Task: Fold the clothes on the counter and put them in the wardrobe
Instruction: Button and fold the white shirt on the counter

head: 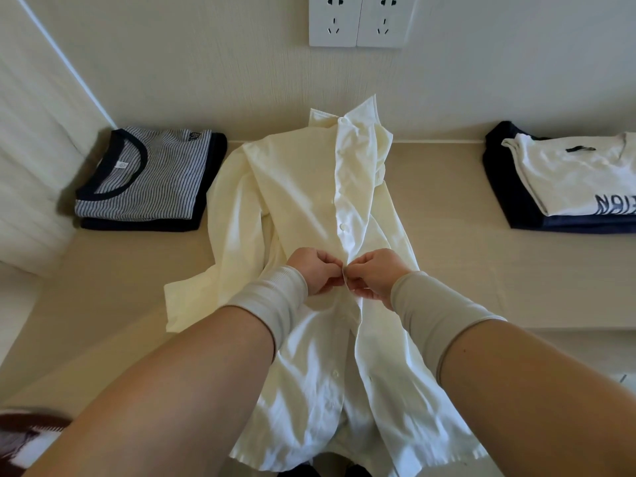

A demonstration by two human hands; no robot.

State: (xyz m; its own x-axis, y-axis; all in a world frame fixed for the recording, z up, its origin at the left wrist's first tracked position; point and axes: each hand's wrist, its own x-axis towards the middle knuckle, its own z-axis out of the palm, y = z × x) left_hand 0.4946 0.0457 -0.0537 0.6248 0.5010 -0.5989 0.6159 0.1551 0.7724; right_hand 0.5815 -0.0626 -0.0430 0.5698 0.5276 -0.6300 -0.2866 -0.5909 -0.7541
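Observation:
A cream button-up shirt (pixel 303 208) lies face up on the beige counter (pixel 454 256), collar toward the wall and hem hanging over the front edge. My left hand (pixel 318 270) and my right hand (pixel 373 275) meet at the shirt's front placket, about halfway down. Each hand pinches one side of the placket with curled fingers, at a button. The upper buttons look fastened. The shirt's left sleeve is spread out to the left.
A folded striped T-shirt (pixel 151 173) sits on a dark folded garment at the back left. A folded white printed T-shirt (pixel 578 177) lies on a navy garment at the back right. Wall sockets (pixel 356 20) are above. A curtain (pixel 31 139) hangs at the left.

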